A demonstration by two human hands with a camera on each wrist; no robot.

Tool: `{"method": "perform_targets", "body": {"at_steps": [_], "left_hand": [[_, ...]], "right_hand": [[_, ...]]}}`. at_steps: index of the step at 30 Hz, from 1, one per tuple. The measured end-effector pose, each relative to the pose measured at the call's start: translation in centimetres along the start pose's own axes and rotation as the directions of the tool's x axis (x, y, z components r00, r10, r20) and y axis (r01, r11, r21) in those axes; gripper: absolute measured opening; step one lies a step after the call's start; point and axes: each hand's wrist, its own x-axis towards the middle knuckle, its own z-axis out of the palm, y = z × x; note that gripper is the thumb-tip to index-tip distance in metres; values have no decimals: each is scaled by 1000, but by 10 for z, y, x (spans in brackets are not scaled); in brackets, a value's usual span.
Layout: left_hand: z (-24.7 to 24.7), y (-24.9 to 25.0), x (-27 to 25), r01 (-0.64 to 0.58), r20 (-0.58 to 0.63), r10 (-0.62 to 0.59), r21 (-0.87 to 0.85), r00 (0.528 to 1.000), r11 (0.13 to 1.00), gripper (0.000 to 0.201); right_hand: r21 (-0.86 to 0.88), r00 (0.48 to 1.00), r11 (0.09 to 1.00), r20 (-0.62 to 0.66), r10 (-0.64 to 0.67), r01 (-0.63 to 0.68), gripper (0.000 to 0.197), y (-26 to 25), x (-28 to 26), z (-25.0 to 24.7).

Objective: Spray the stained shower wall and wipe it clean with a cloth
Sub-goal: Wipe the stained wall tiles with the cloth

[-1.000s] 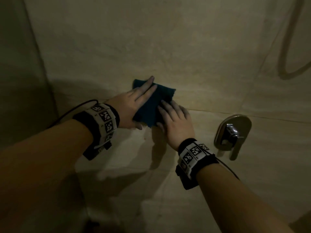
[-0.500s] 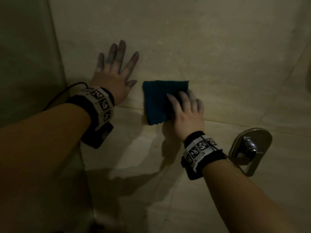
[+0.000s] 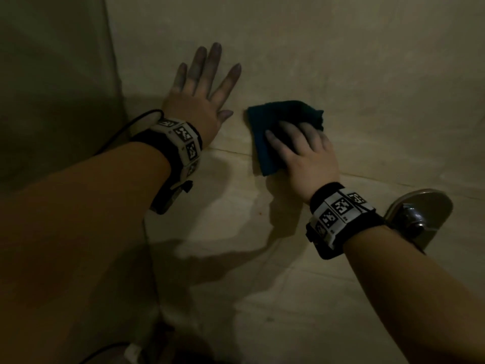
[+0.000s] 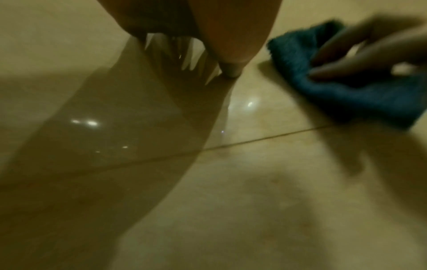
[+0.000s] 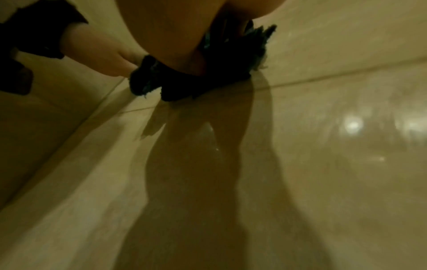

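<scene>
A folded dark blue cloth [image 3: 263,132] [image 4: 346,102] [image 5: 208,82] lies against the beige tiled shower wall [image 3: 341,61], just above a horizontal grout line. My right hand [image 3: 299,143] [image 4: 358,54] presses it onto the tile with its fingers laid over it; the cloth's upper right edge is bunched. To the left of the cloth my left hand [image 3: 207,82] [image 5: 97,54] rests flat on the wall, fingers spread, holding nothing. A small orange speck [image 3: 259,213] shows on the tile below the cloth. No spray bottle is in view.
A chrome mixer handle on an oval plate [image 3: 420,216] sticks out of the wall right beside my right wrist. A side wall meets the tiled wall in a corner [image 3: 115,74] just left of my left hand. A black cable [image 3: 126,130] runs from the left wristband.
My left hand has come off the cloth and moved up and left to lie flat on the wall. The right hand alone now keeps the cloth, shifted slightly right.
</scene>
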Motion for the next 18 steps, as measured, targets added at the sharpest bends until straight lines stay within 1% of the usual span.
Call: {"method": "perform_targets", "body": {"at_steps": [2, 3, 4, 9, 12, 14, 16, 18], "left_hand": [[5, 9, -8, 24, -14, -25, -73, 1000, 997, 72], [11, 14, -13, 29, -20, -32, -102, 999, 994, 73], [19, 17, -16, 33, -30, -37, -116, 999, 993, 72], [55, 29, -37, 51, -85, -61, -110, 994, 993, 69], [69, 38, -46, 63, -126, -79, -123, 989, 990, 66], [76, 46, -51, 79, -150, -98, -128, 984, 989, 64], [82, 50, -55, 84, -166, -105, -127, 981, 988, 63], [86, 51, -59, 75, -173, -96, -121, 980, 990, 63]], "right_hand": [[21, 996, 999, 80, 33, -35, 60, -13, -14, 7], [35, 993, 998, 107, 42, -46, 63, -19, -23, 10], [44, 993, 998, 107, 44, -49, 62, -23, -30, 14], [7, 1000, 1000, 14, 0, -1, 49, -51, -72, 56], [58, 1000, 998, -24, -14, 15, 42, -73, -108, 82], [81, 998, 995, -30, -48, 50, 34, -84, -134, 95], [85, 997, 993, -29, -78, 81, 30, -85, -153, 103], [81, 992, 990, -48, -115, 118, 29, -78, -157, 106]]}}
